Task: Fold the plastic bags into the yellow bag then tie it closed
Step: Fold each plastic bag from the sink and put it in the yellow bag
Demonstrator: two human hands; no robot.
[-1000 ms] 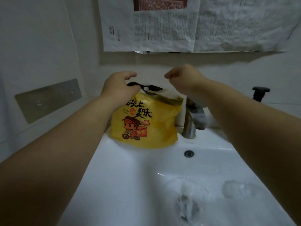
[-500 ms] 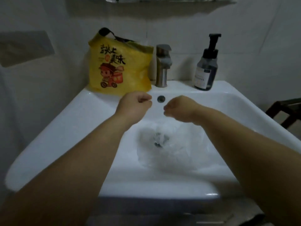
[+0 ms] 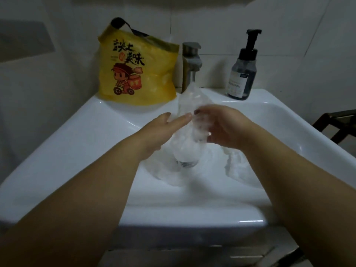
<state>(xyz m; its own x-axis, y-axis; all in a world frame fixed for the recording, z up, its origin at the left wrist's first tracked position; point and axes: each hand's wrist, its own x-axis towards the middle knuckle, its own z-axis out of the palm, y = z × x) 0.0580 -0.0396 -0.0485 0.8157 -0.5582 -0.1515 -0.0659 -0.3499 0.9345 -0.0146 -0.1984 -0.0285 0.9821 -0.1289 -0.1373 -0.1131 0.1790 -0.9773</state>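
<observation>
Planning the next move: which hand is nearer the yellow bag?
Left. The left hand is in front of the yellow bag, near its right corner, flat against the clear plastic bag. The right hand grips that bag farther right, in front of the faucet.

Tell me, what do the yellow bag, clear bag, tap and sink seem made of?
Yellow bag: thin plastic film, printed, faintly glossy; it creases and slumps. Clear bag: transparent plastic film, crumpled into soft folds. Tap: probably metal, dull brushed grey. Sink: likely glazed ceramic, white with sharp highlights.
</observation>
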